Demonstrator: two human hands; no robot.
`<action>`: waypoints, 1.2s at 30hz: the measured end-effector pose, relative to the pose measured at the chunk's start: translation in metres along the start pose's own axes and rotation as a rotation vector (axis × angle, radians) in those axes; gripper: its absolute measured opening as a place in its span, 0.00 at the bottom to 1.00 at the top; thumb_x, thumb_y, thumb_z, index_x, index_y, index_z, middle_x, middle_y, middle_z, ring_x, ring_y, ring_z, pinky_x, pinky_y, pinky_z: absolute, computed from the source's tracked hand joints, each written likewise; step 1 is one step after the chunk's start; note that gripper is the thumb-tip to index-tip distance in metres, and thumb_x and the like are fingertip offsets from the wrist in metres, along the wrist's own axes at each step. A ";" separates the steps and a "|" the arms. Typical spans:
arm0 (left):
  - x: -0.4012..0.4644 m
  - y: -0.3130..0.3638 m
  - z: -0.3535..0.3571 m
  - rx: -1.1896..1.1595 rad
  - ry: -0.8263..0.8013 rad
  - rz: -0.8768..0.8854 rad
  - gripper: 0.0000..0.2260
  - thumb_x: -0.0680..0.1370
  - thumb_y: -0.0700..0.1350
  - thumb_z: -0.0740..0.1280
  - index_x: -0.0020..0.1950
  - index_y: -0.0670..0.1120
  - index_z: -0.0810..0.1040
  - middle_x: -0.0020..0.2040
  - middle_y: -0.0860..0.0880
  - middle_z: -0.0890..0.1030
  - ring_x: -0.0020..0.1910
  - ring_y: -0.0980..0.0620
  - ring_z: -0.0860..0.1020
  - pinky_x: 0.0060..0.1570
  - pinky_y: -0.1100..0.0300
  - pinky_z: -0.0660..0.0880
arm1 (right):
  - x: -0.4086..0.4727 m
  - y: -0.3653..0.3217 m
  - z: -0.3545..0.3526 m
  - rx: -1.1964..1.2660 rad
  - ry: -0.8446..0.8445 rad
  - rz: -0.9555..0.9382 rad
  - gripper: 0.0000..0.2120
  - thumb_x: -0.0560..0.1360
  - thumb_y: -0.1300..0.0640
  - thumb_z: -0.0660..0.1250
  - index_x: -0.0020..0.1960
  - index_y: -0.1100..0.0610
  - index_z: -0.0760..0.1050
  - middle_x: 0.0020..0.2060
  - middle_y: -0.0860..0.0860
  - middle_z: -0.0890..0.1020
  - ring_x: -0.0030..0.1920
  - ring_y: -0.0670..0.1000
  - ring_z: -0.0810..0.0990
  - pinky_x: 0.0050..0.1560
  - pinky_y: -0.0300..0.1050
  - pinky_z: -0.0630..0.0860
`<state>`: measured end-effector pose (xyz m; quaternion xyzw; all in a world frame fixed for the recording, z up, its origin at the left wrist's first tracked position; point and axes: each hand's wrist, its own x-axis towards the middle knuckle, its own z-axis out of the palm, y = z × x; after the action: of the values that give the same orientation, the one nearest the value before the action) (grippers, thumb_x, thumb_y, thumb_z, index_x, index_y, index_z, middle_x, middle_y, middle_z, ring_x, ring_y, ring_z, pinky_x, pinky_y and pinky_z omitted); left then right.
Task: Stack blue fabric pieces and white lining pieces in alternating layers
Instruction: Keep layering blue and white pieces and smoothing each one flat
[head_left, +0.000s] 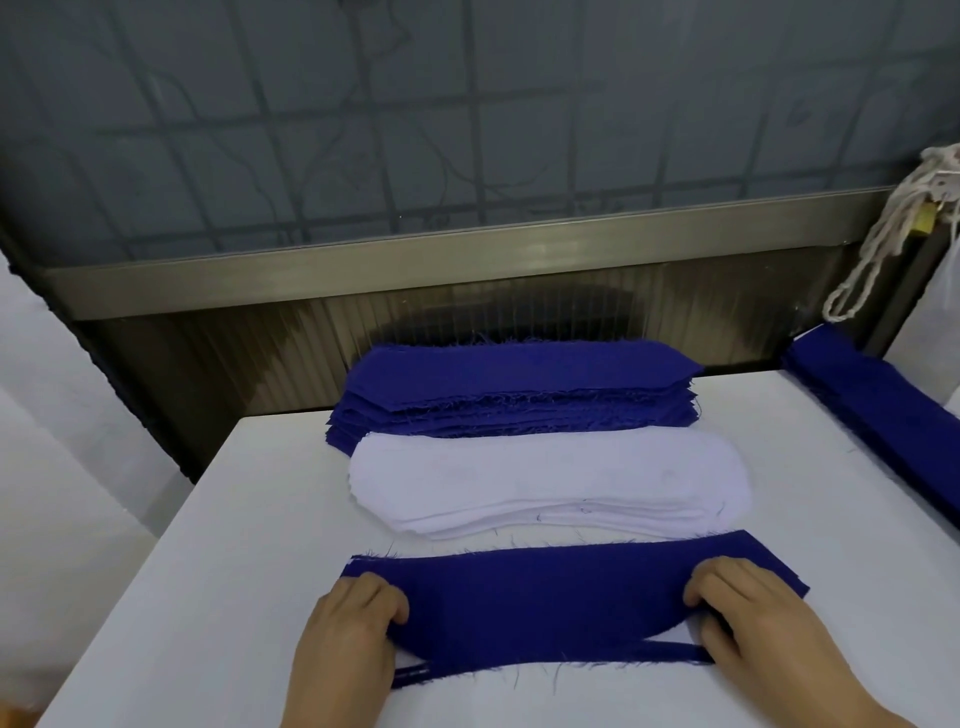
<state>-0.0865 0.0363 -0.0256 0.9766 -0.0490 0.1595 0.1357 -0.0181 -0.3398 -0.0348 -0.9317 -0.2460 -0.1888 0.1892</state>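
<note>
Lying between left hand (347, 623) and right hand (748, 618): blue fabric piece (545, 603).

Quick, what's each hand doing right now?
Left hand: fingers curled, gripping the left end of the blue fabric piece.
Right hand: fingers curled, gripping its right end.
</note>
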 end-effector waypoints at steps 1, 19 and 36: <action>0.000 0.002 -0.003 -0.038 -0.019 -0.019 0.24 0.43 0.27 0.74 0.30 0.50 0.77 0.32 0.57 0.77 0.30 0.57 0.75 0.31 0.66 0.74 | 0.000 -0.002 -0.003 0.006 -0.003 0.010 0.04 0.65 0.59 0.67 0.36 0.52 0.79 0.39 0.41 0.79 0.40 0.43 0.77 0.45 0.33 0.67; 0.022 0.036 0.004 -0.114 -0.116 -0.043 0.07 0.79 0.47 0.61 0.51 0.56 0.77 0.49 0.64 0.71 0.47 0.63 0.69 0.49 0.71 0.67 | 0.029 -0.037 0.001 -0.027 -0.136 -0.020 0.12 0.63 0.61 0.79 0.42 0.50 0.81 0.38 0.42 0.78 0.34 0.43 0.76 0.31 0.37 0.75; 0.141 0.042 -0.015 -0.038 0.210 0.059 0.12 0.74 0.37 0.70 0.57 0.44 0.81 0.53 0.49 0.82 0.51 0.50 0.79 0.54 0.60 0.72 | 0.141 0.000 -0.015 -0.009 0.086 0.009 0.13 0.72 0.63 0.73 0.56 0.55 0.79 0.51 0.49 0.81 0.48 0.51 0.80 0.49 0.41 0.73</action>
<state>0.0358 -0.0074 0.0446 0.9498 -0.0661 0.2640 0.1541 0.0915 -0.2922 0.0412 -0.9246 -0.2327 -0.2289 0.1964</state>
